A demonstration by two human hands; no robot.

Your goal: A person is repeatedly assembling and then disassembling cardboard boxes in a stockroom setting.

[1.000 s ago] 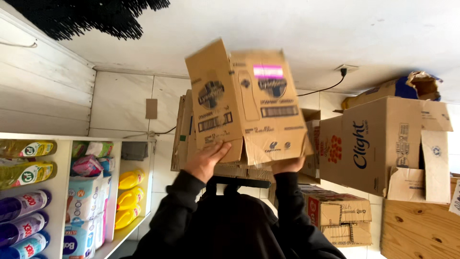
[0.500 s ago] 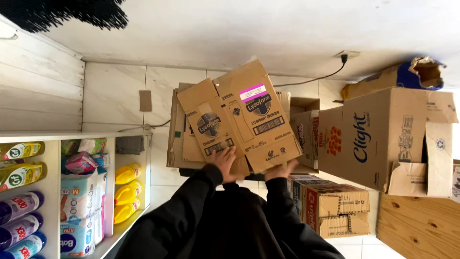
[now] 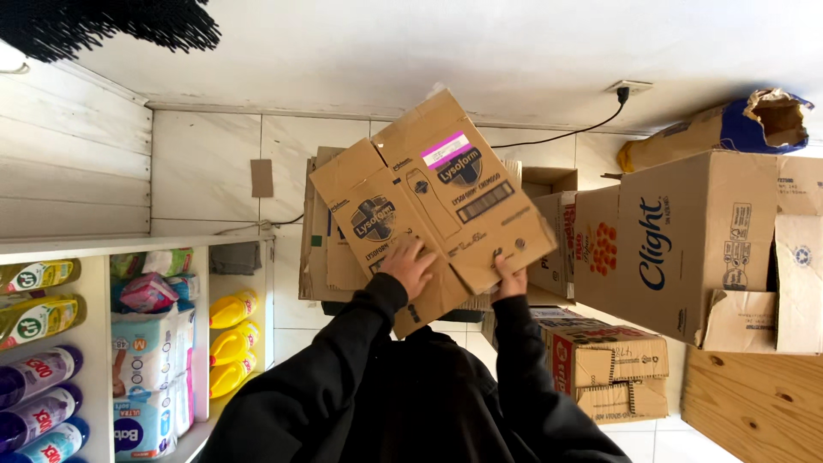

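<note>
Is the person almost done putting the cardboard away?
Looks partly done: a stack of flattened cardboard already leans on the tiled wall. Right now the left hand and right hand hold one flattened box before that stack. Several unflattened boxes remain nearby.

Stockroom of a small shop, seen upside down. Left of the fingers [image 3: 411, 257], white shelves [image 3: 129, 249] packed with cleaning-spray bottles [image 3: 34, 313], yellow detergent bottles [image 3: 231, 343] and nappy packs [image 3: 141, 360]. Behind the fingers, flattened cartons [image 3: 321, 249] against a tiled wall [image 3: 206, 171]. Right of them, stacked cardboard boxes [image 3: 686, 240], some printed, by a wooden panel [image 3: 754, 403].
</note>
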